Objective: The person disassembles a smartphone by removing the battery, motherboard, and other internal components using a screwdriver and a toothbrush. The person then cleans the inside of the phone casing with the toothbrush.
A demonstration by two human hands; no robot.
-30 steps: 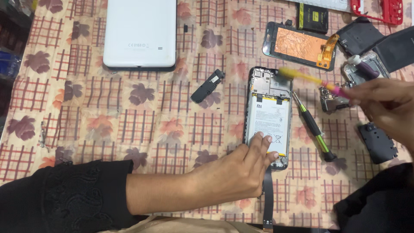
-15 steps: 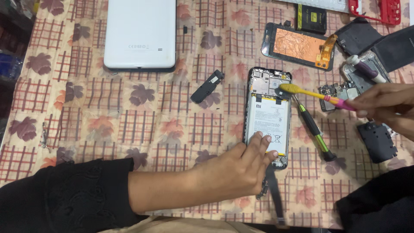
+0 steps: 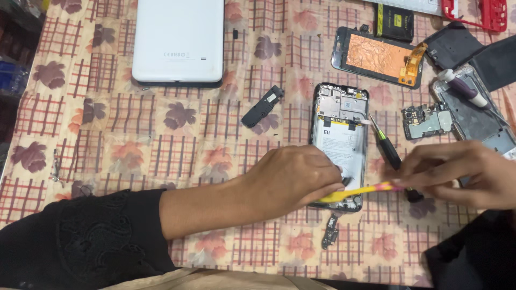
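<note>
While left hand (image 3: 293, 180) rests fingers together on opened phone (image 3: 339, 140) at frame centre-right | right hand (image 3: 465, 174) fingers pinch yellow tweezers (image 3: 357, 191), tip at phone's lower edge | black screwdriver (image 3: 388, 150) beside phone on counter (image 3: 134, 156)

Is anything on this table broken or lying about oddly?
Yes. The opened phone under the left hand has no back cover, so its battery shows. Loose parts lie scattered around it: a circuit board, a detached screen with copper backing up, and a small black part. The right hand holds a yellow tool.
</note>
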